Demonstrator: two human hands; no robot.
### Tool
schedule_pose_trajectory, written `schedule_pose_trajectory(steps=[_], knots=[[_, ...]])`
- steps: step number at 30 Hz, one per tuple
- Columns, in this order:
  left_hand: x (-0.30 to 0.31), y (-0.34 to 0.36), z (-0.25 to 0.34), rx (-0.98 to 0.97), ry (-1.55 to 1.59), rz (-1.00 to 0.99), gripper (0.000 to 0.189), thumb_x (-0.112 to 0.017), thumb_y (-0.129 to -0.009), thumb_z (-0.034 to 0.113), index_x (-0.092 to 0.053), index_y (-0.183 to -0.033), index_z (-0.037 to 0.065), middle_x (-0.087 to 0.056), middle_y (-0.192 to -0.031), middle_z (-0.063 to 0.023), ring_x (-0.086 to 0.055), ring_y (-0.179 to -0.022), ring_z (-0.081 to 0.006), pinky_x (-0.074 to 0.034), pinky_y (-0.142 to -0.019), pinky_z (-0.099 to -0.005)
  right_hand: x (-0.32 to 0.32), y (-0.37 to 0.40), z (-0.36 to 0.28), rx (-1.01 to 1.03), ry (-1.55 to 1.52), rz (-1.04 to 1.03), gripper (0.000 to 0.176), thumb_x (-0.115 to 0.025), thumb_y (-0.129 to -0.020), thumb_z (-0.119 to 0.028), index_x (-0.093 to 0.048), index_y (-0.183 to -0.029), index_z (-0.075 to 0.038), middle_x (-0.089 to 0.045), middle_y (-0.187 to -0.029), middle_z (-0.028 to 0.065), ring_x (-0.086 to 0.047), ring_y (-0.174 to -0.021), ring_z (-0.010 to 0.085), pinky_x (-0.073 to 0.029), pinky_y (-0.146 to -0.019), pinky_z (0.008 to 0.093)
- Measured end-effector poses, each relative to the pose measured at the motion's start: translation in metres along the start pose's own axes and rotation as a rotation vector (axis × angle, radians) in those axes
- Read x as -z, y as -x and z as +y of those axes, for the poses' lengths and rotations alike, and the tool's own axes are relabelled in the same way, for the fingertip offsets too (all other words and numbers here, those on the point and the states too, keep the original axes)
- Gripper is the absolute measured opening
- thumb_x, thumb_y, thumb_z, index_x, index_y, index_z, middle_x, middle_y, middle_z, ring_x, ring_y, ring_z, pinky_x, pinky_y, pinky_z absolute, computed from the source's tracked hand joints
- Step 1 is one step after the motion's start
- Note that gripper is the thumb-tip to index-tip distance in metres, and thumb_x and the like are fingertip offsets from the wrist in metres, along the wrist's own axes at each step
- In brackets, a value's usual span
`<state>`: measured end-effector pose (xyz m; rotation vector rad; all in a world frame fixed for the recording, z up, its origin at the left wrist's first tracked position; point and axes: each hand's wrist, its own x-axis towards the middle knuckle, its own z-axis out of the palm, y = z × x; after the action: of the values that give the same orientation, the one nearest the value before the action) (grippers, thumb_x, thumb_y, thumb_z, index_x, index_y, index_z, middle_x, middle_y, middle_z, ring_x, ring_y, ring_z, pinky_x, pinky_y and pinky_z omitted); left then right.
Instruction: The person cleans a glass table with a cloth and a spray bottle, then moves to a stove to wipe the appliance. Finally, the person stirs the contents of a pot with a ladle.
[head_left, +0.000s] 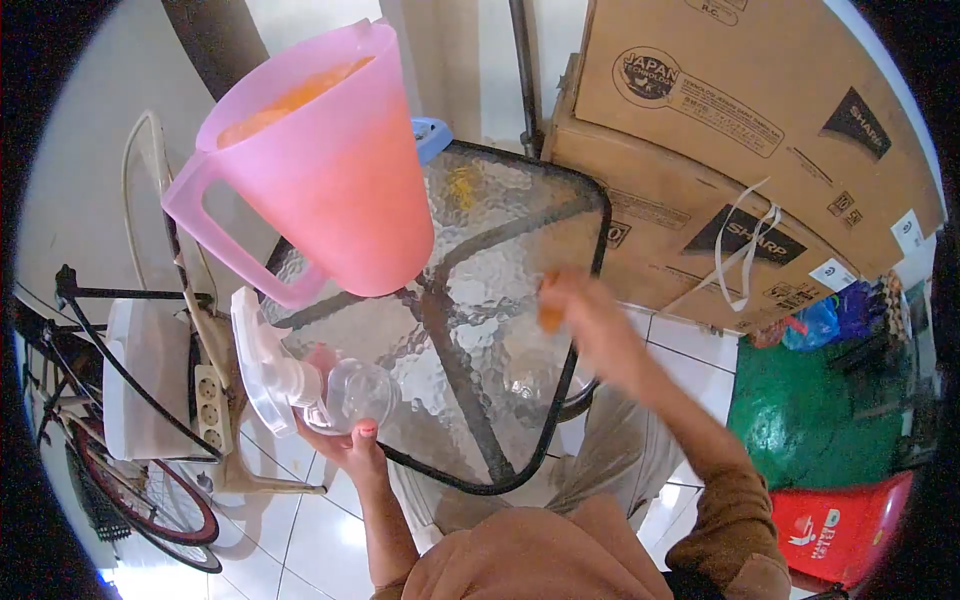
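My left hand (350, 450) is wrapped round a clear plastic container (360, 392) and a white plastic piece (262, 365) at the near left of the glass table. My right hand (580, 310), blurred, is closed on a small orange-brown item (550, 303) over the table's right side. A large pink pitcher (340, 190) with orange contents stands upright at the table's back left, its handle towards the left. It touches neither hand.
The glass table (500, 489) has a black rim. Behind the pitcher lies a blue item (430, 140). Cardboard boxes (690, 120) stand at the right, above a red bag (840, 530). At left are a power strip (209, 400) and a bicycle wheel (150, 495).
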<state>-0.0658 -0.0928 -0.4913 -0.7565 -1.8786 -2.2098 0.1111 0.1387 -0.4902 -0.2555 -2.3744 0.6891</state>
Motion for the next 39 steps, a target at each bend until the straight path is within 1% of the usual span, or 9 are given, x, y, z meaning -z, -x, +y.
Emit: schedule_pose_trajectory(steps=[4, 6, 7, 12, 14, 24, 28, 29, 39], knots=[[0.005, 0.002, -0.002, 0.096, 0.034, 0.022, 0.119, -0.078, -0.056, 0.062, -0.018, -0.138, -0.001, -0.034, -0.135, -0.0172, -0.038, -0.123, -0.0284, -0.035, -0.101, -0.0430, -0.022, 0.035, -0.095, -0.617, -0.753, -0.424, 0.018, -0.044, -0.089, -0.016, -0.051, -0.080, -0.002, -0.055, -0.085, 0.0104, -0.054, -0.082, 0.0272, -0.043, -0.073, 0.0380], [0.006, 0.002, -0.002, 0.105, 0.036, 0.003, 0.118, -0.079, -0.058, 0.059, -0.017, -0.139, 0.000, -0.034, -0.135, -0.0173, -0.039, -0.123, -0.0285, -0.036, -0.101, -0.0428, -0.033, 0.053, -0.073, 0.214, -0.162, -0.117, 0.020, -0.043, -0.090, -0.017, -0.051, -0.080, -0.002, -0.054, -0.085, 0.0101, -0.054, -0.083, 0.0272, -0.042, -0.074, 0.0382], [0.003, 0.002, -0.002, 0.101, 0.102, -0.009, 0.117, -0.080, -0.059, 0.056, -0.015, -0.139, 0.000, -0.035, -0.135, -0.0172, -0.039, -0.123, -0.0285, -0.036, -0.101, -0.0427, -0.002, 0.020, -0.075, -0.251, -0.455, -0.369, 0.014, -0.044, -0.088, -0.011, -0.055, -0.087, -0.002, -0.057, -0.090, 0.0123, -0.055, -0.089, 0.0293, -0.044, -0.075, 0.0400], [0.006, -0.001, -0.005, 0.087, 0.177, -0.052, 0.116, -0.083, -0.060, 0.046, -0.011, -0.140, 0.002, -0.036, -0.133, -0.0160, -0.042, -0.122, -0.0281, -0.037, -0.100, -0.0423, 0.011, -0.023, 0.026, -0.044, 0.237, 0.029, 0.018, -0.050, -0.080, -0.006, -0.058, -0.097, -0.004, -0.060, -0.101, 0.0153, -0.055, -0.101, 0.0336, -0.045, -0.080, 0.0431], [0.002, -0.005, 0.001, 0.066, 0.181, -0.039, 0.116, -0.083, -0.060, 0.046, -0.012, -0.140, 0.001, -0.036, -0.133, -0.0155, -0.042, -0.121, -0.0278, -0.037, -0.100, -0.0411, -0.012, -0.027, 0.007, -0.249, 0.250, -0.088, 0.024, -0.052, -0.077, -0.004, -0.057, -0.100, -0.004, -0.059, -0.108, 0.0152, -0.054, -0.103, 0.0332, -0.045, -0.085, 0.0426], [0.006, -0.019, 0.010, -0.016, 0.014, -0.287, 0.101, -0.083, -0.063, 0.027, -0.023, -0.139, -0.001, -0.030, -0.140, -0.0164, -0.033, -0.128, -0.0266, -0.025, -0.107, -0.0379, -0.036, -0.057, -0.075, 0.128, 0.198, -0.553, 0.030, -0.057, -0.086, -0.018, -0.058, -0.115, -0.011, -0.052, -0.128, 0.0059, -0.040, -0.127, 0.0229, -0.022, -0.108, 0.0497], [0.009, -0.024, 0.015, 0.059, 0.169, -0.365, 0.099, -0.081, -0.067, 0.031, -0.021, -0.140, -0.001, -0.031, -0.139, -0.0176, -0.033, -0.128, -0.0278, -0.024, -0.107, -0.0379, -0.021, -0.078, -0.075, -0.005, 0.023, -0.290, 0.028, -0.058, -0.086, -0.021, -0.061, -0.112, -0.008, -0.059, -0.119, 0.0087, -0.050, -0.116, 0.0269, -0.031, -0.103, 0.0441], [0.012, -0.024, 0.011, -0.003, 0.143, -0.391, 0.095, -0.065, -0.075, 0.055, -0.020, -0.141, 0.003, -0.024, -0.145, -0.0144, -0.023, -0.135, -0.0284, -0.018, -0.109, -0.0417, -0.017, -0.083, -0.079, -0.131, -0.083, -0.145, 0.027, -0.058, -0.087, -0.022, -0.062, -0.108, -0.005, -0.062, -0.111, 0.0101, -0.054, -0.109, 0.0243, -0.038, -0.096, 0.0400], [0.012, -0.127, -0.010, 0.271, 0.414, -0.308, 0.062, -0.037, -0.094, 0.047, -0.032, -0.138, 0.005, -0.039, -0.139, -0.0129, -0.033, -0.131, -0.0235, -0.024, -0.107, -0.0408, -0.071, -0.170, 0.010, -0.329, -0.734, 0.137, 0.058, -0.036, -0.093, -0.056, -0.046, -0.124, -0.007, -0.050, -0.120, 0.0029, -0.044, -0.114, 0.0149, -0.035, -0.097, 0.0357]])
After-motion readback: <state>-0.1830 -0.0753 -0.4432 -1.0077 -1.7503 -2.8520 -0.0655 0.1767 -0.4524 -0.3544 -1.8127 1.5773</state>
